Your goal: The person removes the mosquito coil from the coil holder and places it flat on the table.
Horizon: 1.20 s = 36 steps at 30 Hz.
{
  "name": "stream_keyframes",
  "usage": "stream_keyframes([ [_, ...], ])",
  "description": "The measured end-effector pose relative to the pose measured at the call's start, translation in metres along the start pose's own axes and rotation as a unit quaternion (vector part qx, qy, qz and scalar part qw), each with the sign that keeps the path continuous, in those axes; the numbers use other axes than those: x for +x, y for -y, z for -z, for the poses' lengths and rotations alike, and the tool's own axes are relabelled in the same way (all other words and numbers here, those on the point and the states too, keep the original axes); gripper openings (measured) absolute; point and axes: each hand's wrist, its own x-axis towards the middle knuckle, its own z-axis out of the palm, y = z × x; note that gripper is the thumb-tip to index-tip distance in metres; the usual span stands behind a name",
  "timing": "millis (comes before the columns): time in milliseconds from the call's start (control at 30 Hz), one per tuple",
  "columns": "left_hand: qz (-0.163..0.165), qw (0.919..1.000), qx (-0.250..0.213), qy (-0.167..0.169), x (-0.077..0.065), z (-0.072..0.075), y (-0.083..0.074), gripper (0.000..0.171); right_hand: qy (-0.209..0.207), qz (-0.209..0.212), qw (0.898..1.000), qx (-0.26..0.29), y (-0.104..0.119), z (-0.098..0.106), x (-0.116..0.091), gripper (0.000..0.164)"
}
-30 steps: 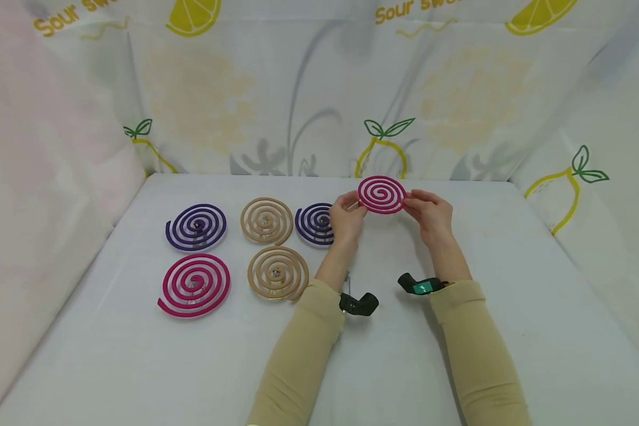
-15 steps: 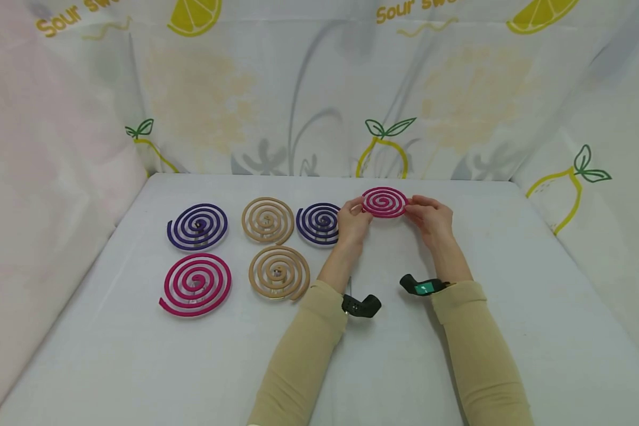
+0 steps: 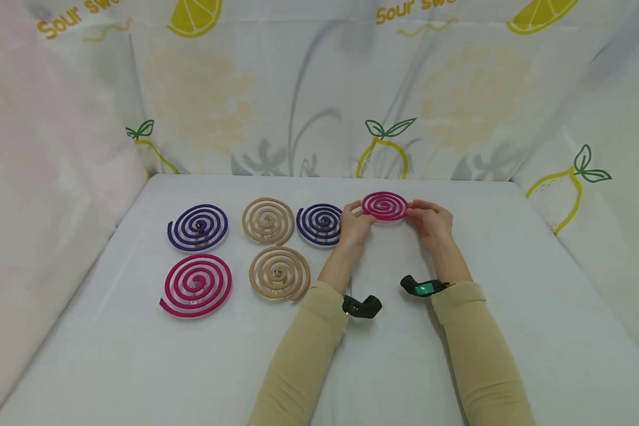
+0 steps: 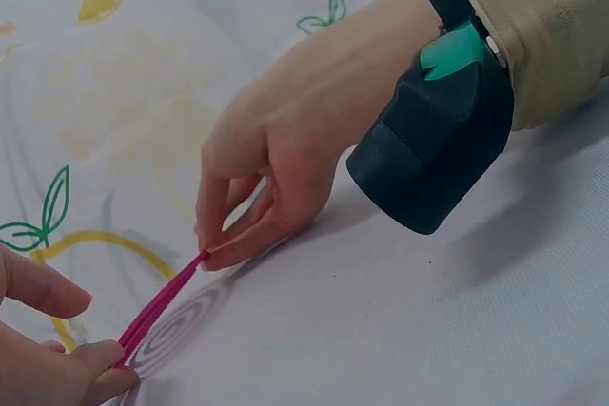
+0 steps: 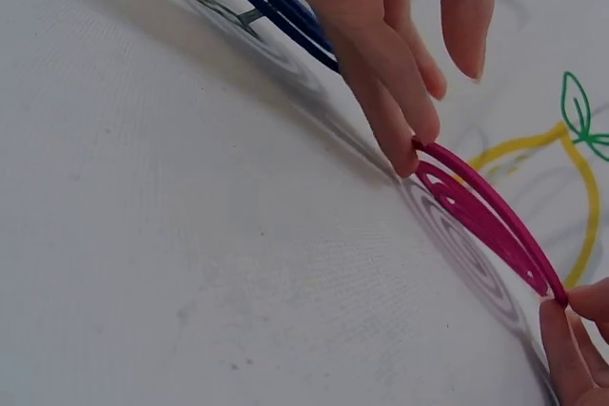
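Note:
Both hands hold a pink mosquito coil (image 3: 384,206) by opposite edges, low over the back of the white table. My left hand (image 3: 355,228) pinches its left edge between thumb and fingers. On the other edge, my right hand (image 3: 432,223) pinches with its fingertips. In the left wrist view the coil (image 4: 160,307) is seen almost edge-on, its spiral shadow beside it on the cloth. A purple mosquito coil (image 3: 319,223) sits just left of my left hand, partly hidden by it; the right wrist view shows a metal stand (image 5: 228,12) beneath it.
To the left, another purple coil (image 3: 178,229), two tan coils (image 3: 245,220) and a second pink coil (image 3: 166,284) stand on small stands. A thin metal piece (image 3: 349,287) lies partly behind my left wrist. Printed cloth (image 3: 319,89) walls the table's back and sides.
The held pink coil has come down toward the table and tilted flatter, shifting slightly right. Both hands moved with it, keeping their grip. The other coils stayed in place.

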Motion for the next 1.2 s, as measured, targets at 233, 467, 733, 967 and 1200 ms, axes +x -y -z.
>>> stream_keyframes([
  [233, 0.018, 0.9993, -0.027, 0.020, 0.001, 0.000, 0.000, 0.064, -0.007, 0.005, 1.000, -0.002, -0.001, 0.001, 0.001, 0.048],
  [467, 0.017, 0.9987, -0.006, 0.047, 0.001, 0.000, 0.001, 0.064, -0.015, 0.028, 0.999, -0.036, 0.002, -0.003, -0.003, 0.042],
  [733, 0.030, 0.9939, 0.030, 0.102, 0.002, -0.001, 0.001, 0.069, -0.022, 0.024, 0.995, -0.092, 0.004, -0.007, -0.007, 0.048],
  [967, 0.022, 0.9907, 0.079, 0.108, 0.001, -0.002, -0.001, 0.068, -0.031, 0.021, 0.994, -0.107, 0.003, -0.008, -0.005, 0.046],
  [1200, 0.009, 0.9883, 0.109, 0.106, -0.004, -0.001, -0.005, 0.067, -0.036, 0.016, 0.992, -0.121, 0.002, -0.009, -0.006, 0.046],
])
